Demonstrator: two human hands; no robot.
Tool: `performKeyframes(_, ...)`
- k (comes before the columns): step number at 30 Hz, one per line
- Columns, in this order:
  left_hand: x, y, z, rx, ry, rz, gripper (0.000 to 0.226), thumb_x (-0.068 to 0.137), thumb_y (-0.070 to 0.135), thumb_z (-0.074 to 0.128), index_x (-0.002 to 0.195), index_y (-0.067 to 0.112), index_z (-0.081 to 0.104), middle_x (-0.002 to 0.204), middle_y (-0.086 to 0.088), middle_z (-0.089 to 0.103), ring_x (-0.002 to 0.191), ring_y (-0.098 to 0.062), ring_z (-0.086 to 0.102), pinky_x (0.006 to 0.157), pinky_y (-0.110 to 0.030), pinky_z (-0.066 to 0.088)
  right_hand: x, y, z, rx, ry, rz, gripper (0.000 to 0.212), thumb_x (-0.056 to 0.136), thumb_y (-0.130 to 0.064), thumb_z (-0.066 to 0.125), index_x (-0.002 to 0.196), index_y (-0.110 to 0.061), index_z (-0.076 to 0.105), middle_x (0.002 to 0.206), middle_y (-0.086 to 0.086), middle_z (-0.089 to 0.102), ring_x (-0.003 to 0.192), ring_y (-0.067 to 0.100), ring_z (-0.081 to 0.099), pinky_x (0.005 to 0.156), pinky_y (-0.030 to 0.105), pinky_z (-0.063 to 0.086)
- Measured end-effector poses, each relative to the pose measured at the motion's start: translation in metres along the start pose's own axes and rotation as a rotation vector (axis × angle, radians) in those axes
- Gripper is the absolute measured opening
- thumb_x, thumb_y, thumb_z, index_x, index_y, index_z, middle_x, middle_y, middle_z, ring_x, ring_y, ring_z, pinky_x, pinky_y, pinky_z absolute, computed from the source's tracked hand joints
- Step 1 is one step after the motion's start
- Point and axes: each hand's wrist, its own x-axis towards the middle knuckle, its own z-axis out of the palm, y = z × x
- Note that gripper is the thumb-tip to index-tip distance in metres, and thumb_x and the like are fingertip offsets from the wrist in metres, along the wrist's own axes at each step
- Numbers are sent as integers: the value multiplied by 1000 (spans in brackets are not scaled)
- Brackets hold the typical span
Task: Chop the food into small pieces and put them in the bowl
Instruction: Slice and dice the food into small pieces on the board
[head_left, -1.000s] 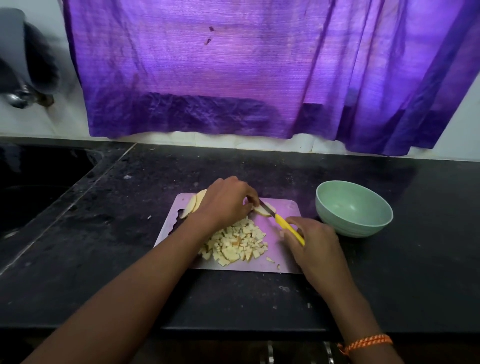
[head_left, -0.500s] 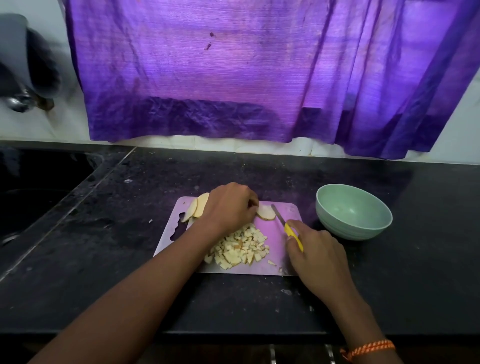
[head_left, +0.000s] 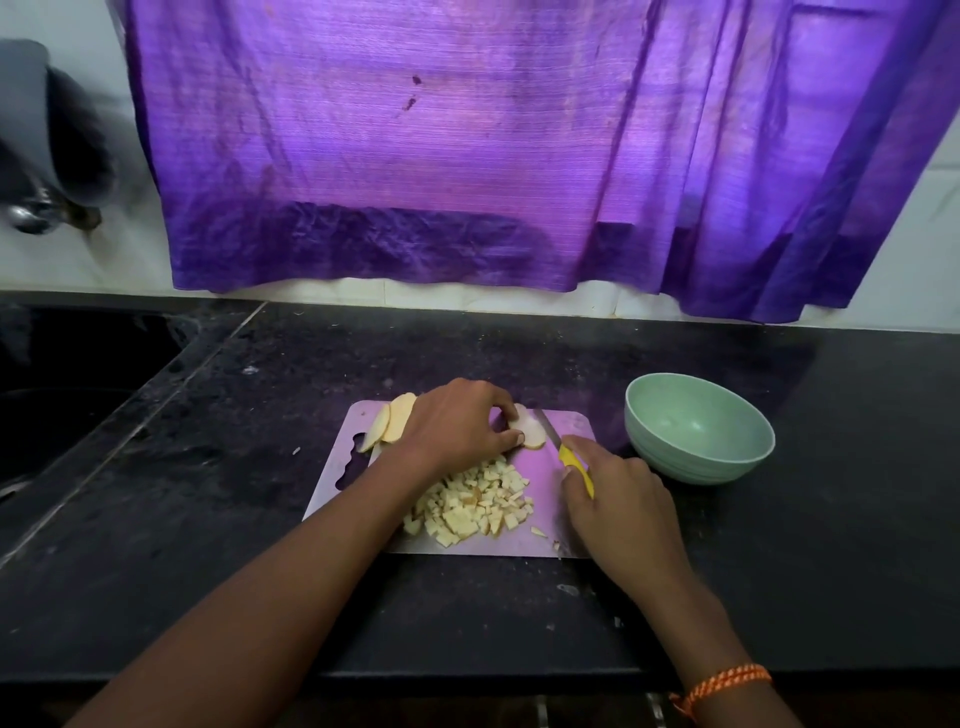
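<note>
A pale slice (head_left: 531, 432) lies flat at the far edge of the cutting board (head_left: 545, 467), with the left hand (head_left: 457, 423) curled over it and its fingertips pinning the slice's left side. The knife (head_left: 563, 451), yellow-handled, is gripped in the right hand (head_left: 618, 499), its blade resting just right of the slice. The chief risk, as I judge it, is the blade coming down close to those pinning fingertips (they sit right at the slice's edge), so a slip on the wet flesh could nick a finger. Near the middle of the board sits the heap of diced pieces (head_left: 472, 501), a few strays (head_left: 537, 531) near the board's near-right corner; a careless sweep could push these onto the dark counter (head_left: 779, 545). More uncut slices (head_left: 389, 427) overhang the board's far-left edge and could slide off. The green bowl (head_left: 698, 428) stands right of the board, empty, well within reach.
</note>
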Motion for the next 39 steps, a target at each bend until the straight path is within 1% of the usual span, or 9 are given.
performKeyframes(8,-1,3,1,-17,5,4,32,89,62,75,106,36,77,118,17,74,109,-12,68,83,-41,61,-3,-8,-3,-53,-12,-10,39,102,-39,46,140,-35,54,98,9,66,91,32,61,68,37,35)
performKeyframes(12,-3,4,0,-9,16,14,30,89,61,74,103,35,76,118,17,74,111,-13,67,83,-41,61,-14,-7,-8,-45,-25,-2,40,101,-41,45,141,-36,52,92,8,64,86,32,62,65,37,34)
performKeyframes(16,-5,7,-2,-11,-5,19,28,91,58,73,106,34,76,121,15,73,110,-13,67,83,-41,61,-32,-4,-13,-16,-27,1,41,103,-46,43,143,-39,50,89,2,64,78,22,56,65,37,40)
performKeyframes(20,-5,7,-4,-15,-20,11,26,91,57,73,106,35,75,120,16,73,107,-13,67,82,-41,61,-50,2,-17,-11,-21,15,42,101,-50,43,141,-41,51,85,-2,65,79,20,61,70,40,51)
performKeyframes(23,-5,7,-4,-23,-26,0,26,90,57,73,104,35,76,116,17,74,103,-12,68,80,-40,62,-55,2,-21,42,24,23,42,99,-46,48,139,-40,57,81,-3,66,73,19,57,66,38,49)
performKeyframes(27,-4,6,-6,-44,-32,-7,26,87,58,75,101,36,77,117,19,74,104,-10,67,82,-39,61,-35,-1,-15,109,78,61,48,96,-42,45,143,-37,54,90,2,69,77,20,57,70,37,51)
performKeyframes(30,-4,4,-7,-46,-35,-1,26,85,59,76,99,37,79,115,21,74,104,-8,67,81,-38,61,-12,-7,-3,62,55,64,47,98,-35,49,145,-36,52,95,8,70,80,26,53,68,36,42)
performKeyframes(34,-3,4,-7,-48,-40,3,26,86,60,76,99,37,79,114,20,75,103,-8,67,81,-39,61,7,-14,4,-6,14,41,46,100,-33,48,146,-34,51,105,12,69,94,32,60,71,38,41)
performKeyframes(39,-2,3,-7,-55,-49,3,27,86,60,76,100,37,79,114,18,75,102,-8,67,82,-39,62,10,-17,3,-58,-8,23,42,102,-35,46,144,-36,53,106,12,68,95,32,61,70,37,39)
